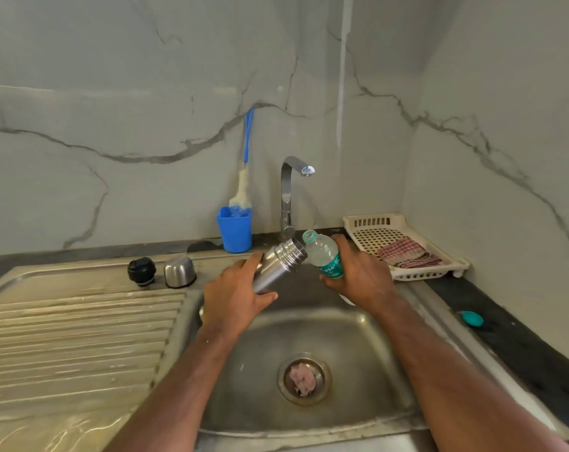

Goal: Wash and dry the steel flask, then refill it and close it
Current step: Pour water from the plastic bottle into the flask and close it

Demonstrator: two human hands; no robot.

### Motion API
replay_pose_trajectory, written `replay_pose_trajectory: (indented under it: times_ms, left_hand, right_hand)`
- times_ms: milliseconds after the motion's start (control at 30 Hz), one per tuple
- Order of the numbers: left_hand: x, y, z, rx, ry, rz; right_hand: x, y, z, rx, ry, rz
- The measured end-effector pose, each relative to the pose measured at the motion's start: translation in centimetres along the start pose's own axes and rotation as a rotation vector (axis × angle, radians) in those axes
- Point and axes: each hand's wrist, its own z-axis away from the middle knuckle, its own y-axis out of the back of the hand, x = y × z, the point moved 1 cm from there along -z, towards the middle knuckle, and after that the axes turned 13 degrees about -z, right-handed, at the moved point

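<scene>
1. Hands meet above the steel sink basin (358, 337): the left hand (234, 295) has its fingers wrapped round the cylindrical stainless-steel flask (278, 265), tilted with its open mouth up and to the right.
2. Right hand (361, 275) fingers grasp a clear plastic water bottle with a teal label (324, 256), its uncapped neck just beside the flask's mouth.
3. Black round stopper (142, 271) and domed steel cup lid (179, 271) stand side by side on the ribbed steel drainboard (64, 337).

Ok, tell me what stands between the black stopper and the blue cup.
The head view shows the steel cap between the black stopper and the blue cup, on the sink's ledge.
</scene>
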Motion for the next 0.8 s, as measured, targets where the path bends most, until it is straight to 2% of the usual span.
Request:
replay_pose_trajectory:
  times_ms: [167,800]
  left_hand:
    - [-0.5,1.1,0.2,0.022,0.018,0.044]
    - [-0.9,1.9,1.3,-0.027,-0.012,0.149]
  right_hand:
    - [-0.6,0.9,0.2,0.000,0.050,0.153]
    - [-2.4,3.3,0.5,0.074,0.096,0.292]
